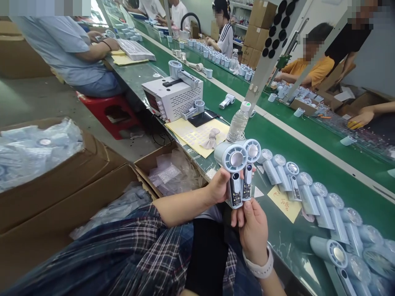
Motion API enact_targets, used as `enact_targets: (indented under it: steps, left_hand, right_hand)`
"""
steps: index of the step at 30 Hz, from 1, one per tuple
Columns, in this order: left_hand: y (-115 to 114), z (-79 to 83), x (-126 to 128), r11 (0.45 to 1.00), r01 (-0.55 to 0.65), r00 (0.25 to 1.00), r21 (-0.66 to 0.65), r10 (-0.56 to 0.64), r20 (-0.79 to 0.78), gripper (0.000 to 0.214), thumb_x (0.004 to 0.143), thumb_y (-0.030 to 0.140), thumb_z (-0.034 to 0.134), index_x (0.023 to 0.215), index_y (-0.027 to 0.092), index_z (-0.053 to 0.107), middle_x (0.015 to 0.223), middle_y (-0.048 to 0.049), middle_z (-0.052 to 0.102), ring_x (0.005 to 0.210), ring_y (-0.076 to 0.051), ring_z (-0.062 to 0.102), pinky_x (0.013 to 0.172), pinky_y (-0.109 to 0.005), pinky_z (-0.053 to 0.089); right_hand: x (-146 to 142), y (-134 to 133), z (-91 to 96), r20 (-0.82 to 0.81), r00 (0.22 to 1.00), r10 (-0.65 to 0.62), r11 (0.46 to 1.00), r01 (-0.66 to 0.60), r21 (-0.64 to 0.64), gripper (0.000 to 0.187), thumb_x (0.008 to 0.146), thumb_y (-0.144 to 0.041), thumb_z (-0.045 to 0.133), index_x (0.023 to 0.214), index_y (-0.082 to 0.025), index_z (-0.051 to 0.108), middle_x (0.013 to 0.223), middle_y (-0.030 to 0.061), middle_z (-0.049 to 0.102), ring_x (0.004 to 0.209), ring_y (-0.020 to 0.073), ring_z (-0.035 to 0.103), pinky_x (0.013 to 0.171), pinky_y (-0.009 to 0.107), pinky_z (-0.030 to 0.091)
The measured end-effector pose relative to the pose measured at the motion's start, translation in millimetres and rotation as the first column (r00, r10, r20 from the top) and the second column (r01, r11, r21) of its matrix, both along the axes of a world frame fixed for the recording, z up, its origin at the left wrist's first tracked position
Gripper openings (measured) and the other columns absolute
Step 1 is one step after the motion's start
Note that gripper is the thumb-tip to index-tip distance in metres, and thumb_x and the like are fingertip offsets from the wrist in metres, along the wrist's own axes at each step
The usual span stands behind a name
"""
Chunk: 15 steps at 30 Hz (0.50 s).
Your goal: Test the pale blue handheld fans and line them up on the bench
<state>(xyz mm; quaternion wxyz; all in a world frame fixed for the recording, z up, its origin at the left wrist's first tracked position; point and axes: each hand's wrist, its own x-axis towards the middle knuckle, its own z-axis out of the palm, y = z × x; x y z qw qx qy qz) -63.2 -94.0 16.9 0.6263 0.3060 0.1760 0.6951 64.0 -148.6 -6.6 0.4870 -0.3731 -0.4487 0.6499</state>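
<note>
Two light-blue handheld fans stand side by side before me, round heads up, dark panels with circuit parts on their handles. My left hand (219, 186) is wrapped round the nearer handheld fan (235, 189) from the left; some of its fingers are hidden behind the handles. At the lower end of the farther handheld fan (247, 181), my right hand (253, 224) pinches the handle between thumb and fingers. A white band circles the right wrist. Just past the fans stands a clear bottle (238, 123) on the bench.
A row of similar fans (319, 205) lies along the bench to the right, with a yellow note (284, 203) beside it. A white power supply (173, 98) carries another fan. Open cartons (120, 193) with plastic bags stand at left. Co-workers sit along the green belt (265, 127).
</note>
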Motion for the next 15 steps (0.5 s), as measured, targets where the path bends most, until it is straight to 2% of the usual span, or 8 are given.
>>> enact_targets:
  steps: [4,7,8,10,12,13,14,15]
  left_hand:
    - [4,-2.4,-4,0.999,0.048,0.999,-0.021,-0.048,0.024,0.08,0.048,0.092,0.075,0.069,0.016,0.064,0.095,-0.0146,0.075,0.098,-0.034,0.073,0.075,-0.038,0.061]
    - [9,-0.1,-11,1.0,0.001,0.998,-0.007,-0.001,0.057,0.08,0.051,0.092,0.074,0.08,0.017,0.068,0.101,-0.0136,0.075,0.108,-0.037,0.071,0.084,-0.043,0.061]
    - [9,1.1,-13,1.0,-0.031,0.998,-0.007,0.031,0.059,0.078,0.054,0.089,0.075,0.083,0.017,0.069,0.102,-0.0131,0.074,0.11,-0.037,0.07,0.086,-0.044,0.06]
    - [8,2.5,-17,0.997,-0.07,0.996,-0.018,0.071,0.052,0.068,0.059,0.081,0.079,0.082,0.017,0.069,0.099,-0.0121,0.075,0.111,-0.037,0.069,0.089,-0.045,0.059]
    - [3,0.9,-17,0.999,-0.021,1.0,-0.024,0.021,0.019,0.058,0.062,0.071,0.082,0.078,0.017,0.069,0.091,-0.0108,0.075,0.105,-0.036,0.07,0.088,-0.046,0.058]
    - [0,-0.9,-15,0.999,0.029,1.0,-0.022,-0.029,-0.007,0.055,0.061,0.068,0.083,0.077,0.017,0.069,0.086,-0.01,0.074,0.1,-0.036,0.071,0.086,-0.045,0.058]
    - [-4,-3.1,-14,0.996,0.082,0.996,-0.018,-0.083,-0.034,0.054,0.061,0.066,0.084,0.077,0.016,0.07,0.08,-0.0091,0.073,0.094,-0.034,0.072,0.083,-0.044,0.058]
    - [-8,-5.1,-12,0.991,0.131,0.989,-0.014,-0.132,-0.065,0.053,0.061,0.064,0.085,0.077,0.016,0.071,0.076,-0.0081,0.072,0.087,-0.032,0.072,0.08,-0.041,0.058]
  right_hand:
    - [9,3,-4.8,0.179,0.983,-0.037,0.988,0.009,0.153,0.039,0.102,-0.051,0.055,0.078,-0.021,0.062,0.068,0.0003,0.062,0.067,0.0162,0.06,0.068,0.03,0.047]
    - [26,10,-2.7,0.293,0.953,-0.071,0.945,-0.03,0.325,0.037,0.102,-0.048,0.054,0.078,-0.021,0.063,0.087,0.005,0.066,0.084,0.0208,0.062,0.079,0.035,0.049]
    - [32,14,-0.8,0.345,0.931,-0.122,0.923,-0.021,0.385,0.036,0.102,-0.046,0.054,0.077,-0.021,0.062,0.095,0.007,0.066,0.091,0.023,0.062,0.084,0.039,0.049]
    - [42,20,3.4,0.448,0.821,-0.353,0.853,0.086,0.514,0.029,0.1,-0.043,0.055,0.083,-0.021,0.065,0.116,0.0124,0.064,0.114,0.0297,0.059,0.101,0.049,0.045]
    - [46,25,6.6,0.484,0.663,-0.571,0.766,0.216,0.606,0.026,0.099,-0.042,0.057,0.109,-0.021,0.068,0.139,0.0173,0.056,0.137,0.0351,0.046,0.115,0.059,0.032]
    - [45,25,7.3,0.483,0.645,-0.592,0.756,0.238,0.609,0.035,0.099,-0.042,0.058,0.126,-0.021,0.064,0.147,0.0181,0.052,0.145,0.0353,0.04,0.12,0.061,0.027]
    - [43,24,7.3,0.477,0.698,-0.534,0.792,0.216,0.571,0.045,0.098,-0.044,0.059,0.138,-0.022,0.057,0.151,0.0176,0.049,0.149,0.0345,0.037,0.122,0.061,0.026]
    - [41,23,6.9,0.453,0.794,-0.405,0.856,0.155,0.493,0.052,0.098,-0.045,0.06,0.145,-0.023,0.052,0.152,0.0163,0.05,0.149,0.0333,0.039,0.122,0.059,0.03]
